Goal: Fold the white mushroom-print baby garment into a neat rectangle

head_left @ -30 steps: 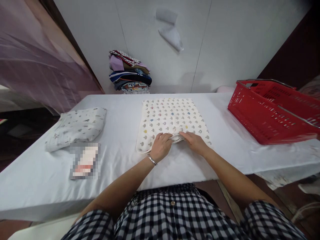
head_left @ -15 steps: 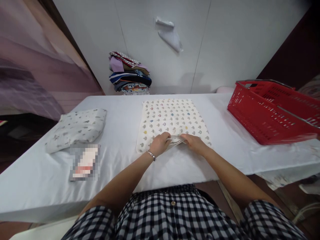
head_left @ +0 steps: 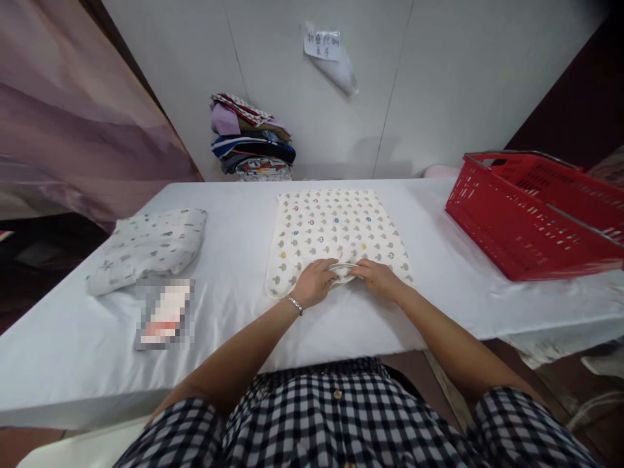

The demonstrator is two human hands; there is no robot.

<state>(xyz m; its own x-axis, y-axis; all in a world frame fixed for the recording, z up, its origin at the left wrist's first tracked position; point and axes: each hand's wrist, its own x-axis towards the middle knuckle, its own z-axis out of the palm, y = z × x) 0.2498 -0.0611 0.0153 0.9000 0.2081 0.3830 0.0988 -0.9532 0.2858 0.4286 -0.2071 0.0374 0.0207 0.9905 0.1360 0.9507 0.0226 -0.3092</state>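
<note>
A cream cloth (head_left: 336, 224) with small grey mushroom-like prints and a few coloured ones lies folded flat in the middle of the white-covered table (head_left: 234, 260). At its near edge, my left hand (head_left: 316, 283), with a bracelet at the wrist, grips the layered edge between thumb and fingers. Just to the right, my right hand (head_left: 377, 276) pinches the same edge. Between the two hands the layers bulge a little and part. The undersides of the fingers are hidden by the cloth.
A folded white printed cloth (head_left: 151, 247) lies at the left, with a blurred-out flat item (head_left: 166, 315) in front of it. A red basket (head_left: 531, 221) stands at the right. Folded clothes (head_left: 253, 140) are stacked beyond the table's far edge.
The fingers of my left hand have stretched further over the cloth's edge, and the layers between my hands have shifted slightly. A paper on the wall has unfolded, showing writing.
</note>
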